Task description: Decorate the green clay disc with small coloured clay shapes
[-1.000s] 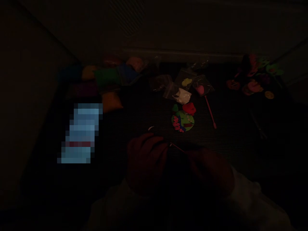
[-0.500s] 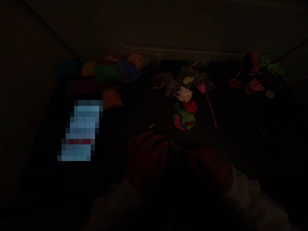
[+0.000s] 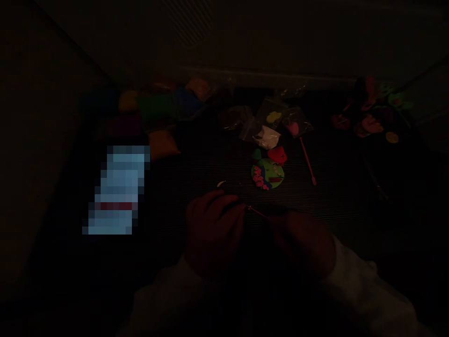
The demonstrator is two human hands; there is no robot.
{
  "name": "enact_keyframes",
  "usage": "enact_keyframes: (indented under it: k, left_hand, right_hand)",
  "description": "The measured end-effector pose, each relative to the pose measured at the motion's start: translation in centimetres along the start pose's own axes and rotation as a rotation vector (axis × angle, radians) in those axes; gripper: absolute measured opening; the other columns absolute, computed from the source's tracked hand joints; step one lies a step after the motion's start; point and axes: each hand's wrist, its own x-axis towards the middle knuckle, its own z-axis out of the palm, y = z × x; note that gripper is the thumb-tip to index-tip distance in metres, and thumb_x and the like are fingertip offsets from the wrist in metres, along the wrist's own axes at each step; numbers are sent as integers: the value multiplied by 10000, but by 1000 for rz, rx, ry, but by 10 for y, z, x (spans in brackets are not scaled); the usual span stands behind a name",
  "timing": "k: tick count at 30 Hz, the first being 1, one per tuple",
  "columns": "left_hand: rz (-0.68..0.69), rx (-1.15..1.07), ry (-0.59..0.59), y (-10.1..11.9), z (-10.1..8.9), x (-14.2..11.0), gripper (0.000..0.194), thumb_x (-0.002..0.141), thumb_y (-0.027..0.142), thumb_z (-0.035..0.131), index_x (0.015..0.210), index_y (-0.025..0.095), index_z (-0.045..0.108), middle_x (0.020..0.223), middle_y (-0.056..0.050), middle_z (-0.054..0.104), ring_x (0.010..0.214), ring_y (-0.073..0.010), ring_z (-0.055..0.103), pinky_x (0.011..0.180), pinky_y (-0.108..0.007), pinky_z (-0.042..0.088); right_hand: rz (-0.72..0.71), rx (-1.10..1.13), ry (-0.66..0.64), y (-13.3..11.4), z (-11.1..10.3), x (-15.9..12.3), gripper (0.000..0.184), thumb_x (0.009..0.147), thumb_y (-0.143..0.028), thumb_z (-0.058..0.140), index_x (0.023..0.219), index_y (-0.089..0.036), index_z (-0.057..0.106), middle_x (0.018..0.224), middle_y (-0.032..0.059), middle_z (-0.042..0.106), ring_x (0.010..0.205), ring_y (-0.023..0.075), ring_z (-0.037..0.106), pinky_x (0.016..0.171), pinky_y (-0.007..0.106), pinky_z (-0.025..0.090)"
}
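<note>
The light is very dim. My right hand (image 3: 305,241) is closed around a thin modelling tool (image 3: 258,213), whose tip points left towards my other hand. My left hand (image 3: 215,231) has its thumb and fingers pressed together right at that tip; what they pinch, if anything, is too small and dark to make out. Just beyond the hands lies a round green clay disc (image 3: 278,171) decorated with pink flowers, a blue band and a brown piece. A red clay lump (image 3: 277,155) touches its far edge. A small pale curved sliver (image 3: 220,184) rests beyond my left fingers.
A bright, blurred-out screen (image 3: 117,189) lies at the left. Coloured clay packs (image 3: 156,106) are heaped at the back left, an orange pack (image 3: 163,142) nearest. Small clear bags (image 3: 268,137) sit behind the disc, with a pink tool (image 3: 307,161) alongside. Finished-looking clay shapes (image 3: 372,124) stand back right.
Both hands stay almost in place, with the tool tip still at my left fingertips. The whole view shifts very slightly.
</note>
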Motion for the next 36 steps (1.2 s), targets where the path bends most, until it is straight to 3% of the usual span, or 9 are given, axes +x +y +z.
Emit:
enact_keyframes:
  k: [24, 30, 36]
  left_hand:
    - [-17, 25, 8, -2, -2, 0, 172, 702, 215, 582, 870, 227, 619, 955, -8, 622, 984, -215, 494, 837, -426, 386]
    - [6, 19, 17, -2, -2, 0, 156, 692, 218, 594, 845, 224, 619, 945, -8, 624, 982, -222, 496, 832, -436, 392]
    - [17, -2, 1, -3, 0, 3, 163, 696, 208, 589, 856, 231, 611, 940, -12, 615, 976, -218, 498, 819, -425, 395]
  right_hand:
    - [-10, -1, -11, 2, 0, -1, 205, 779, -228, 463, 937, -172, 582, 619, 6, 544, 568, 106, 488, 527, 235, 374]
    - [-7, 61, 32, 1, 0, -1, 198, 773, -210, 474, 939, -173, 576, 661, 17, 572, 615, 111, 524, 564, 236, 410]
    - [107, 110, 162, 9, -18, -6, 143, 760, -166, 473, 876, -168, 557, 667, 12, 599, 595, 98, 556, 533, 210, 441]
